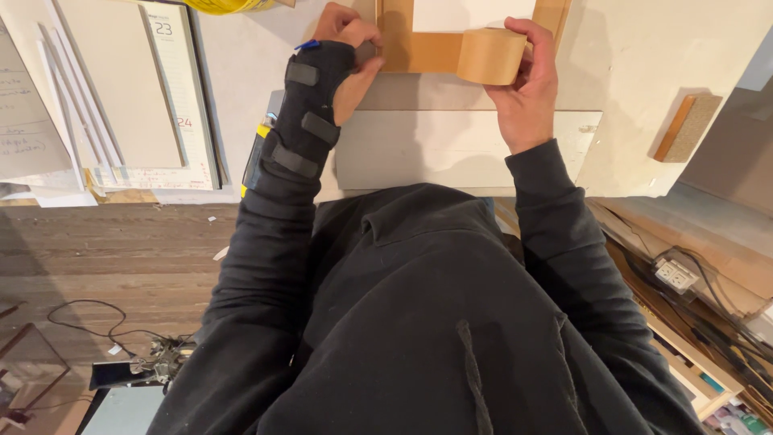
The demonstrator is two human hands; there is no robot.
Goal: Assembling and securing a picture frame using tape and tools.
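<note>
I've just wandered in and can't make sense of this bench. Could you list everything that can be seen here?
Tape roll: one, brown, top centre, in the right hand.
Frame: one, brown-taped with a white middle, top centre of the table.
Grey board: one, pale grey, flat below the frame.
Table: one, off-white, across the top.
Calendar pad: one, white, upper left.
Card sheets: several, beige and white, upper left.
Sanding block: one, tan, right.
Power socket: one, white, lower right among cables.
Floor: brown wood, left.
Hoodie: one, black, centre.
Wrist brace: one, black, strapped.
Left hand: pressing on the frame.
Right hand: its grip on the roll.
</note>
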